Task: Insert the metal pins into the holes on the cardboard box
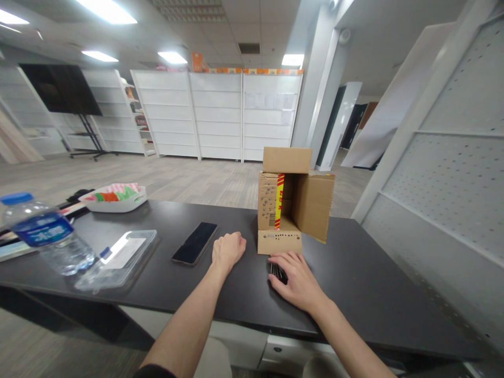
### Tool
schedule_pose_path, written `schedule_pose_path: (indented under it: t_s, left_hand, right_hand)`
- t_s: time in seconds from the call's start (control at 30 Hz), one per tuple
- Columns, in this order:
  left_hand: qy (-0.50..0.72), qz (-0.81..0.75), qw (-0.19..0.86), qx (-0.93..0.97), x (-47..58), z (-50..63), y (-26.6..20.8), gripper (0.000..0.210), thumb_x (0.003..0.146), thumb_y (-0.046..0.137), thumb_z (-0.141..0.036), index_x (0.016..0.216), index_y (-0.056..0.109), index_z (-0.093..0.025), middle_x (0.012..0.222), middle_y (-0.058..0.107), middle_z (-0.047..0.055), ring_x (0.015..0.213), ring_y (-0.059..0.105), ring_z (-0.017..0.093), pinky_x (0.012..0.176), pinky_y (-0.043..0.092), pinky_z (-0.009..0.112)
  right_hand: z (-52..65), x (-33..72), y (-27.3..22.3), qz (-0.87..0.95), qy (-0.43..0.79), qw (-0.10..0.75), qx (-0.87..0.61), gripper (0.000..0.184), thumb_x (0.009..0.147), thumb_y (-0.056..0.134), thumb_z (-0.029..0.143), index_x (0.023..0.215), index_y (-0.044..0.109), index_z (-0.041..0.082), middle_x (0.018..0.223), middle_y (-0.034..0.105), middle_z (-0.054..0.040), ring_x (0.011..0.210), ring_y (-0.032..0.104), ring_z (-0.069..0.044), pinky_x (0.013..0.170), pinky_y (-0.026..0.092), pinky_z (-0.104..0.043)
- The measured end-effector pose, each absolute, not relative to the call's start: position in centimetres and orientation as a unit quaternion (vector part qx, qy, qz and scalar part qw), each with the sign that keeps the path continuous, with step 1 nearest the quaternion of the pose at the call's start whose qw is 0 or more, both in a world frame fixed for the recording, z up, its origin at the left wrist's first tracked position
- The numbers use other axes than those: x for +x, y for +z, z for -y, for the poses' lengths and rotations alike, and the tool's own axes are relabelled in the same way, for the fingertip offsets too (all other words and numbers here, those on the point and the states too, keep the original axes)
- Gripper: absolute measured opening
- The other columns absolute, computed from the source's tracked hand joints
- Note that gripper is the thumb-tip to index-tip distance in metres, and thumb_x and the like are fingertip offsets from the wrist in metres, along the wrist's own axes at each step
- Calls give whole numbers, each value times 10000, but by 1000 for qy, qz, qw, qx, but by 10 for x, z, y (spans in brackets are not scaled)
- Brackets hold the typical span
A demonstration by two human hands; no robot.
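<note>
My left hand [229, 249] rests on the dark desk [326, 310] as a closed fist, just right of a black smartphone [196, 243]. Whatever it may hold is hidden. With its thumb and fingers curved round them, my right hand [296, 278] grips several thin, shiny metal pins [276, 271] against the desk; their exact kind is too small to tell. Directly beyond that hand stands an open cardboard box [270, 202], its opening facing me and its flaps spread. Small holes dot its lower flap, and dark round marks cover the panel beside a red-and-yellow tape strip [279, 202].
At the left are a water bottle [51, 236] with a blue cap, a clear plastic case [122, 257] and a white tray [118, 206] holding colourful packets. A perforated white panel [452, 173] borders the right side. White shelving [216, 115] stands across the room.
</note>
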State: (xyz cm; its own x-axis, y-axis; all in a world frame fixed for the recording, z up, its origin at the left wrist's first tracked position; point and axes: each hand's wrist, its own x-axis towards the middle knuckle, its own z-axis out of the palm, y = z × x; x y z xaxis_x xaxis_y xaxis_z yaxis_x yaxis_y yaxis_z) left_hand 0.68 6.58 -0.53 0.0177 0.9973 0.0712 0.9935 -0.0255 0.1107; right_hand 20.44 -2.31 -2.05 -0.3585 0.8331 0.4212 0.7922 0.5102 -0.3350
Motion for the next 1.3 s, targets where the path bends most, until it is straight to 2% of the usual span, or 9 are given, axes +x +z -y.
schedule_pose_path:
  t_s: [0.77,1.0,1.3]
  left_hand:
    - [69,-691,12,719,6,-66,-8,390,873,315,-337,942,666,-183,904,695,147,872,670,271,762,464,353]
    - [82,-680,3,728,3,-69,-13,377,871,311,-345,900,655,-194,869,695,149,835,672,295,718,467,378]
    - [72,-666,12,742,0,-69,-12,364,875,308,-363,878,631,-194,882,689,156,838,665,298,703,445,363]
  right_hand:
    - [20,203,-24,823,50,264,-501,222,830,564,294,1032,622,221,1068,654,-62,1009,530,-219,880,348,-370]
    - [20,202,-24,819,45,264,-507,195,823,584,283,1008,612,230,1067,651,-34,1005,522,-200,885,329,-352]
    - [20,200,-21,812,40,269,-516,169,811,598,288,962,621,217,1001,656,-42,967,521,-203,872,322,-347]
